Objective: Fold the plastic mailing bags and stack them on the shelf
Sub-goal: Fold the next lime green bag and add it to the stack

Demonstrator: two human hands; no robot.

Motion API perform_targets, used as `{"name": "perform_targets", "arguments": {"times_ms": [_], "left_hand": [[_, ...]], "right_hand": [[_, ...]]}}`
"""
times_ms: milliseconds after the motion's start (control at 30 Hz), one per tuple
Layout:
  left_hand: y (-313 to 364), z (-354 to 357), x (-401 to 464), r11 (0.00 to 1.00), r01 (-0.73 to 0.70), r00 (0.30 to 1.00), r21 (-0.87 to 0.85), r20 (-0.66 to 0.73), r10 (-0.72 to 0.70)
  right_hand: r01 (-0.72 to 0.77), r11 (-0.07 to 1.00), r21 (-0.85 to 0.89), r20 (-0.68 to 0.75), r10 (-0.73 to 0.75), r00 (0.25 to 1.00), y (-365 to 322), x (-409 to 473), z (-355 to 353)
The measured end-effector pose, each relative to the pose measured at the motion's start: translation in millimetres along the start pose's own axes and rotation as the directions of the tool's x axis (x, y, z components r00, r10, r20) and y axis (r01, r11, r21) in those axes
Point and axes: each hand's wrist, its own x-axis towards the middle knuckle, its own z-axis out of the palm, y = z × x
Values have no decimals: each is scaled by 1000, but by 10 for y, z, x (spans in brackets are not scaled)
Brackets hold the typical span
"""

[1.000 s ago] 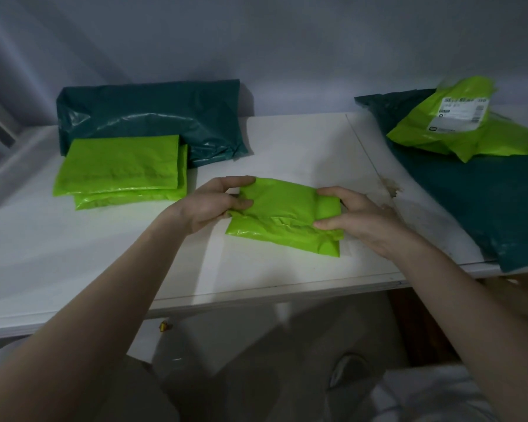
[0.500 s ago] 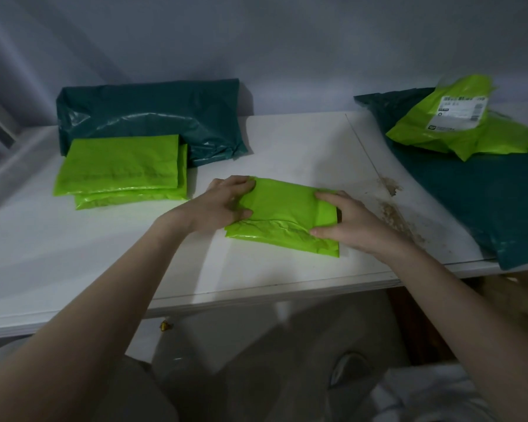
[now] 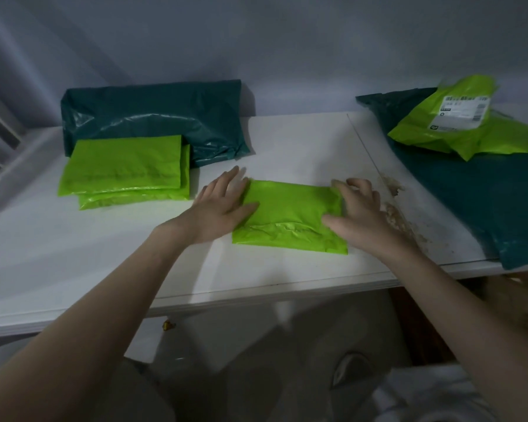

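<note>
- Folded lime-green mailing bag (image 3: 287, 217) lies flat on the white shelf (image 3: 287, 141), at the centre of the frame, between the two hands.
- Left hand (image 3: 223, 205) rests open and flat at the bag's left edge, fingers spread and pointing toward the upper right, thumb lying over the bag's left side; it grips nothing.
- Right hand (image 3: 355, 213) sits at the bag's right edge, fingers curled loosely over the upper right corner, thumb pressing on the top face; whether it pinches the plastic cannot be told.
- Bag's long axis runs left to right across the frame, tilted slightly so the right end sits lower; a creased flap shows along its near edge.
- Stack of folded green bags (image 3: 122, 169) lies at the left of the frame, overlapping a dark teal bag (image 3: 153, 114) behind it.
- Unfolded green bags (image 3: 457, 123) with a label lie on another teal bag (image 3: 482, 196) at the upper right.
</note>
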Motion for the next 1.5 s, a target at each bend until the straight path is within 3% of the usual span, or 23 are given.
{"name": "perform_targets", "arguments": {"times_ms": [67,133,200,267,400,800,933,1067,1200,1500], "left_hand": [[78,14,-24,990,-108,976,-93,-199,88],[169,100,-46,975,-212,932,61,-286,221],[243,223,-58,962,-219,942,162,-223,252],[261,341,-53,971,-156,977,183,-117,179],[262,364,-12,974,-80,994,211,-57,94],[253,356,234,978,29,996,207,-91,-11],[254,360,197,997,-19,989,74,-148,30],[225,262,86,995,-102,958,-25,-272,91],[174,134,-88,991,-123,914,53,-383,134],[17,163,-460,947,-143,916,289,-324,237]], "right_hand": [[106,991,-81,-181,-119,976,-36,-24,72],[219,943,-251,-223,-277,935,-69,-43,184],[263,906,-331,-134,-321,937,-90,-49,316],[251,899,-358,-12,-273,962,-66,-27,426],[247,905,-345,37,-250,967,-22,58,458],[214,889,-405,4,-233,973,-100,343,410],[201,890,-409,33,-206,978,-61,368,398],[243,864,-441,-46,-292,955,-96,279,325],[315,849,-424,-111,-394,912,-247,116,367],[394,751,-529,-66,-500,864,-483,-338,728]]}}
